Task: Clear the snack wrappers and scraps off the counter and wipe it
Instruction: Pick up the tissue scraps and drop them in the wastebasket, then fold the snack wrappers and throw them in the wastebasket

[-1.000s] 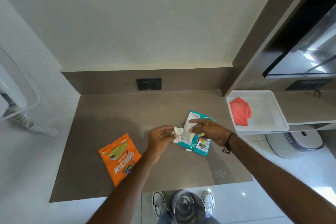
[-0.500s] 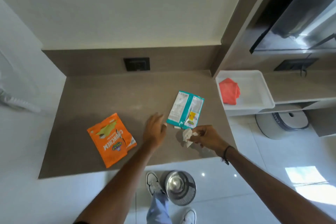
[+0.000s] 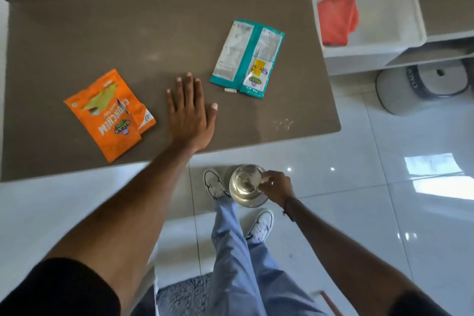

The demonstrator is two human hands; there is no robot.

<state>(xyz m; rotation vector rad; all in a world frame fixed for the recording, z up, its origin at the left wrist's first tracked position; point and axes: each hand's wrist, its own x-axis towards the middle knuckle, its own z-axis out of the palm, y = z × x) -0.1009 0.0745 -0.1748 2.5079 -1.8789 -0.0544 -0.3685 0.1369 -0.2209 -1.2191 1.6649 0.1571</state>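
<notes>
Now left hand (image 3: 191, 115) lies flat, fingers spread, empty, on counter (image 3: 77, 33) between orange wrapper (image 3: 109, 113) and teal wrapper (image 3: 247, 58); both near, orange slightly closer. Right hand (image 3: 275, 187) pinches pale scrap (image 3: 252, 182) over bin (image 3: 247, 186).

Single head-worn wide-angle view, no second view to overlap. Looks steeply down and forward from above near edge of brown surface (image 3: 159, 33). Close range: both forearms enter from bottom corners. Upper half covers surface; lower half covers white floor (image 3: 384, 213), feet, metal bin (image 3: 247, 187). White tray (image 3: 410, 7) at top right. Edges bowed by lens.
</notes>
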